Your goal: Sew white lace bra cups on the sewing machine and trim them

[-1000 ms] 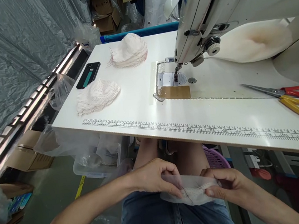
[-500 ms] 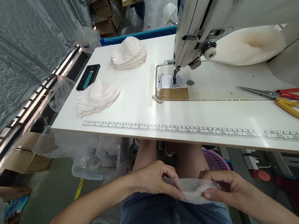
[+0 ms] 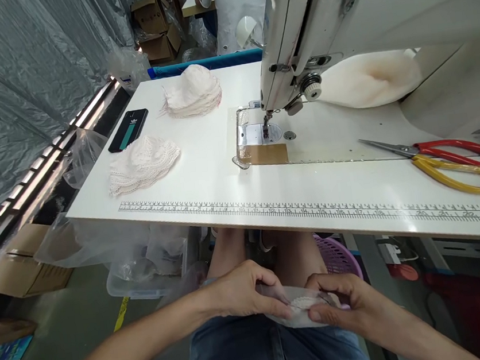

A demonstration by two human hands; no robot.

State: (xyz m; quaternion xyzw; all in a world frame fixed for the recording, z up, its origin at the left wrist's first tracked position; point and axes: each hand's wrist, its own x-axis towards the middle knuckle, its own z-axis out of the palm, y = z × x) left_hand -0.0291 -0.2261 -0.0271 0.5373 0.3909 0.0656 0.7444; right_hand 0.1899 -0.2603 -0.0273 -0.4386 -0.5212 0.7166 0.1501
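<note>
Over my lap, below the table edge, my left hand (image 3: 259, 296) pinches one end of a sheer white fabric piece with a lacy strip (image 3: 300, 306). The opposite end is gripped by my right hand (image 3: 340, 301), its thumb pressed on the front. Some of the piece is hidden behind my fingers. On the table lie a stack of white lace pieces (image 3: 145, 163) and, farther back, a stack of pale cloth pieces (image 3: 195, 90) with loose threads at the edges.
A sewing machine (image 3: 289, 41) stands over its needle plate (image 3: 256, 135). Scissors (image 3: 441, 157) with red and yellow handles lie at the right, a phone (image 3: 128, 130) at the left. A purple basket (image 3: 339, 255) is under the table. A person in white (image 3: 237, 7) is beyond it.
My view has turned slightly right, so the table and its things appear farther left. Both hands keep their hold on the fabric piece, with only small finger movement.
</note>
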